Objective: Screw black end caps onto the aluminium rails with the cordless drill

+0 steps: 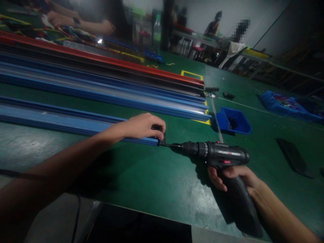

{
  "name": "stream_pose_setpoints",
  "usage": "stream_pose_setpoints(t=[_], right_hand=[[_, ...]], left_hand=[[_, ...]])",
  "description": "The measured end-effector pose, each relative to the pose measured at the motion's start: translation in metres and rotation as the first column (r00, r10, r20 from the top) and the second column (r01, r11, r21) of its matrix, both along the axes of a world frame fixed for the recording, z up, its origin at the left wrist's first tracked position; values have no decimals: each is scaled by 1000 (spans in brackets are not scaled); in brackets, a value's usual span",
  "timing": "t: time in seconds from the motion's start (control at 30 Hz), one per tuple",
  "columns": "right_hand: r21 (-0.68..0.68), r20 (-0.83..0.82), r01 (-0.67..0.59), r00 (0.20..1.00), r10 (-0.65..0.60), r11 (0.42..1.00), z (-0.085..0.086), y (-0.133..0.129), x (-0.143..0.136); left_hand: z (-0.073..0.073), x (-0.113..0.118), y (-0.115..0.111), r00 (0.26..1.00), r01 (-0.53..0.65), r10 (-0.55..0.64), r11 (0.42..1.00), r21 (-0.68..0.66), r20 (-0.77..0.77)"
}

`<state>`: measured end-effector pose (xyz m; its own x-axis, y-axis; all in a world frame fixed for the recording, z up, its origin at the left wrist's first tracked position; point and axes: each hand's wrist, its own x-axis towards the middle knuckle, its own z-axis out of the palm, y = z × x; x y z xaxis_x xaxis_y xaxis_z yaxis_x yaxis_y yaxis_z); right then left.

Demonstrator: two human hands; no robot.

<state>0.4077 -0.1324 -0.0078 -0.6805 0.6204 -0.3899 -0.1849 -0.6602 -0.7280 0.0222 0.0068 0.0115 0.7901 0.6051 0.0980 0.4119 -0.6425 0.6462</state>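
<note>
My right hand [235, 177] is wrapped around the handle of a black cordless drill [222, 155], which lies level and points left. The tip of its bit meets a small black end piece [162, 140] at the right end of a blue metal profile [76, 118]. My left hand [146, 125] rests over that end of the profile, with thumb and forefinger curled together on the black end piece. The fingers hide most of the piece, and I cannot make out a screw.
Several long blue, black and orange profiles [141, 91] lie side by side behind. A blue bin [234, 119] with dark parts stands right of them, and larger blue trays [291, 104] farther right. A dark flat object [293, 157] lies at right. Other people work across the table.
</note>
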Motion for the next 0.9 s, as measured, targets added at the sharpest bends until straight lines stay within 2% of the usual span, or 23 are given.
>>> stream_pose_setpoints(t=[0.2,0.4,0.67,0.9], right_hand=[[-48,-34,0,999,-2,999,1,0,-1],[-27,-58,-17,998,15,999,-2,1,2],[-48,44,18,999,-16,999,8,-1,-5],[-30,-75,-11,997,9,999,4,1,-2]], left_hand=[[1,0,-1,1000,-7,7,1000,12,1],[2,1,-1,1000,-4,4,1000,8,-16],[3,1,-1,1000,0,0,1000,12,-15],[2,1,-2,1000,-23,23,1000,15,-22]])
